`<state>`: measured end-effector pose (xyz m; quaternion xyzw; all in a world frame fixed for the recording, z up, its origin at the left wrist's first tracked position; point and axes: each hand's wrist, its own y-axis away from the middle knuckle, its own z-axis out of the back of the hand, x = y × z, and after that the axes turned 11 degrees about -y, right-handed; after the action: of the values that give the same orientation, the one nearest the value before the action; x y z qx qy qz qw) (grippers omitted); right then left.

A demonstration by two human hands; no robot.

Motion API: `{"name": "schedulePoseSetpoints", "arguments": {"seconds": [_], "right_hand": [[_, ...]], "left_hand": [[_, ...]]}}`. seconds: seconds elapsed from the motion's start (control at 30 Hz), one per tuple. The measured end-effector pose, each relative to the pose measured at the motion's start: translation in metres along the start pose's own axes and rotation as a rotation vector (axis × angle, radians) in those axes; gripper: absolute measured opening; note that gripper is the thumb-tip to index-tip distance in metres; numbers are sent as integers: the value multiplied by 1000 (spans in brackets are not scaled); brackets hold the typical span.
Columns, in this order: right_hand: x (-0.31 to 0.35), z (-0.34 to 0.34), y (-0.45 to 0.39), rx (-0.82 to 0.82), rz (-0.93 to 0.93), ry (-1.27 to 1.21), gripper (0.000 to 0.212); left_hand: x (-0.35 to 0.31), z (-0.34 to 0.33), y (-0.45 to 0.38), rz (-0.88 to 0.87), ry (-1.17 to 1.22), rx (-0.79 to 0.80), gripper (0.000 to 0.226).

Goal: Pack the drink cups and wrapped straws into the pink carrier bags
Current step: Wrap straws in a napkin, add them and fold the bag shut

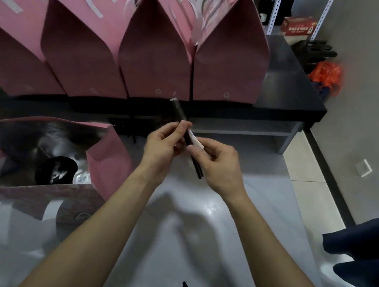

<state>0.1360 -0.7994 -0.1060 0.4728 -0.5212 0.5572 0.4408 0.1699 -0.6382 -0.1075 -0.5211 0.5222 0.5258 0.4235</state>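
Both hands hold a dark wrapped straw over the white table. My left hand pinches its upper part between thumb and fingers. My right hand grips the lower part together with a small white paper slip. An open pink carrier bag stands at the left on the table, with a black-lidded drink cup inside it. Several closed pink carrier bags with white handles stand in a row on the black bench behind.
More dark straws lie at the table's far edge under the bench front. A metal shelf with a red box stands at the back right. An orange plastic bag lies on the floor by the wall. Dark cloth hangs in at right.
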Motion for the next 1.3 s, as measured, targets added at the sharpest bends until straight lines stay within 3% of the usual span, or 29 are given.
{"name": "schedulePoseSetpoints", "arguments": {"seconds": [0.17, 0.33, 0.43, 0.53, 0.67, 0.73, 0.83, 0.9, 0.97, 1.17, 1.3], "right_hand": [[26, -14, -7, -5, 63, 80, 17], [70, -44, -27, 27, 178, -77, 14], [92, -79, -36, 94, 196, -144, 14], [103, -124, -38, 172, 196, -151, 18], [103, -186, -30, 267, 60, -167, 20], [99, -212, -26, 299, 18, -21, 22], [87, -241, -17, 350, 43, 402, 37], [82, -254, -10, 398, 46, 650, 33], [80, -263, -6, 440, 29, 792, 28], [88, -282, -1, 565, -21, 1109, 24], [84, -287, -2, 722, -126, 1178, 14]], "left_hand": [[-35, 15, 15, -74, -42, 1, 15], [-101, 82, 42, -317, -357, -77, 29], [-131, 157, 69, -443, -653, -213, 16], [-137, 229, 89, -388, -946, -260, 13], [-122, 296, 95, -268, -1313, -286, 23], [-117, 316, 95, -175, -1434, -218, 41], [-110, 335, 94, -101, -1432, -49, 89], [-105, 343, 93, -93, -1395, 44, 120], [-99, 349, 93, -110, -1360, 108, 135], [-91, 361, 86, -159, -1237, 141, 138], [-92, 369, 79, -279, -1325, 208, 111]]}}
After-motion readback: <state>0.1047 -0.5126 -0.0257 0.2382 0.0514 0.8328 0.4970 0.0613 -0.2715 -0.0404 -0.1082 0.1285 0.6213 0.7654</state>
